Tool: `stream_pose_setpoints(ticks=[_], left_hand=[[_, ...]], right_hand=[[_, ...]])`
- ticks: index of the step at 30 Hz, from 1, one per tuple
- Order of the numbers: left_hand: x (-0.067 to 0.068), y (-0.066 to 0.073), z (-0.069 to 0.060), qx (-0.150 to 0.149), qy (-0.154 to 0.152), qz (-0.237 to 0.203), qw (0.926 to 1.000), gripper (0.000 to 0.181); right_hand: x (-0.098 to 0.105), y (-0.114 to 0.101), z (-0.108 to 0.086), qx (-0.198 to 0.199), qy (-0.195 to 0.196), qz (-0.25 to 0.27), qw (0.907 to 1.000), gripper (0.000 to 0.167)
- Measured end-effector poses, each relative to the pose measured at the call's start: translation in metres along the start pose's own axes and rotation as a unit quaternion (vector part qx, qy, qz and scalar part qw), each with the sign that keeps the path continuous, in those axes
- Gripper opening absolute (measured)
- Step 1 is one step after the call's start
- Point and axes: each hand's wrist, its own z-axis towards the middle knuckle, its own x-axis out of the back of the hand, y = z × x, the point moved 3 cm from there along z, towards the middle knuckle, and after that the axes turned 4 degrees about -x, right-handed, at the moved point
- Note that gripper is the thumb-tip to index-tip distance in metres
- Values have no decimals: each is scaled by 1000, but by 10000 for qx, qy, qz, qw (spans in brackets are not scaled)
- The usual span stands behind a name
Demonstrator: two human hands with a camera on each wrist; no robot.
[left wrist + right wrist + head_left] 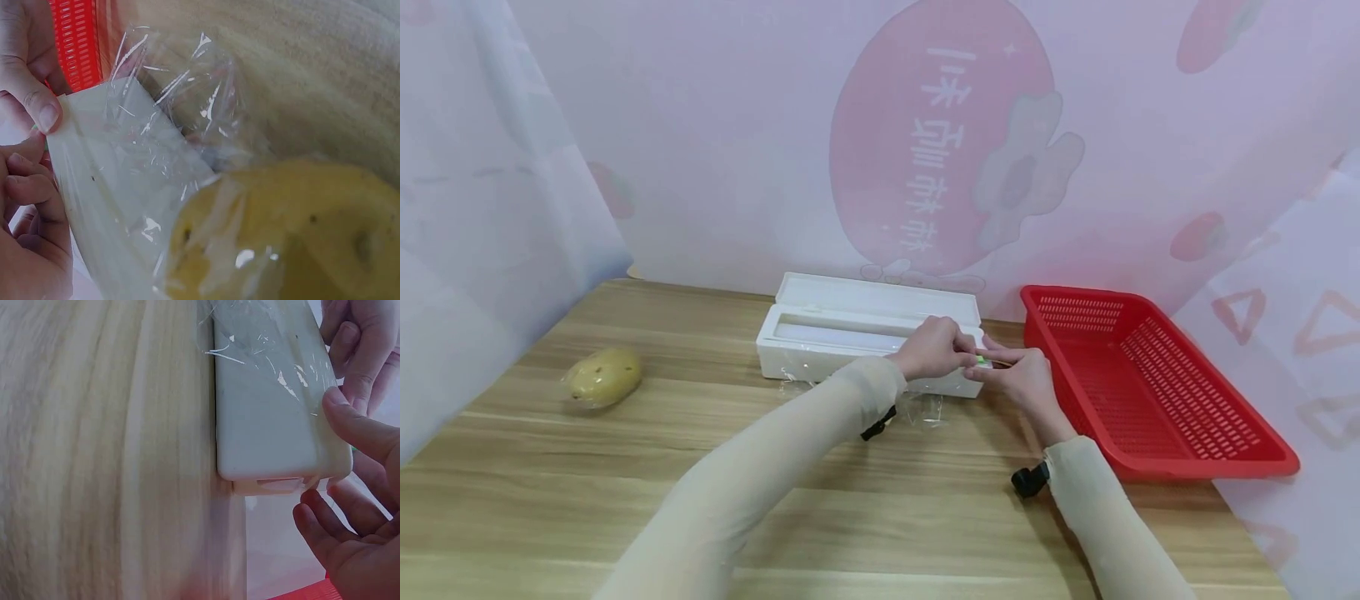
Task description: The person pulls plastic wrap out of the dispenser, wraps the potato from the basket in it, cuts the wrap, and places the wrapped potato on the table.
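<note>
A white cling film box [801, 358] stands on the table with its lid [880, 298] raised and a film roll [838, 337] inside. Clear film [212, 94] hangs over its front. At the box's right end, my left hand [934, 348] has curled fingers pinching at a small green slide cutter [982, 360], mostly covered. My right hand [1018, 379] grips that same end, its thumb [350, 419] on the front edge. In the left wrist view a yellow potato [294, 231] under film lies close in front of the box; my left arm mostly hides it in the head view.
Another film-wrapped potato [606, 377] lies at the table's left. Right beside the box, a red plastic basket [1195, 375] reaches past the table's right edge. A printed curtain [737, 167] hangs behind the wooden table [880, 517].
</note>
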Motion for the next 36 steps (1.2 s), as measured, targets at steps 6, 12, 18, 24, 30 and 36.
stream_pose_setpoints(ticks=[6, 12, 18, 24, 30, 36], left_hand=[[2, -6, -2, 12, -77, 244, 9997, 14], [5, -11, -8, -144, -59, 335, 9993, 18], [14, -21, -19, -398, -64, 478, 9980, 20], [38, -37, -41, -630, -30, 737, 9953, 11], [69, -64, -72, -947, 92, 866, 9917, 8], [102, -89, -107, -1118, 232, 981, 9886, 5]], right_hand=[[-5, 1, 2, 183, 20, -181, 9997, 56], [-9, 1, 3, 284, 52, -369, 9989, 59], [-11, -1, 4, 235, 85, -582, 9980, 58], [-8, -6, 2, 271, 176, -695, 9971, 58], [-4, -8, -1, 239, 149, -695, 9972, 57], [1, -7, -4, 196, 138, -685, 9974, 57]])
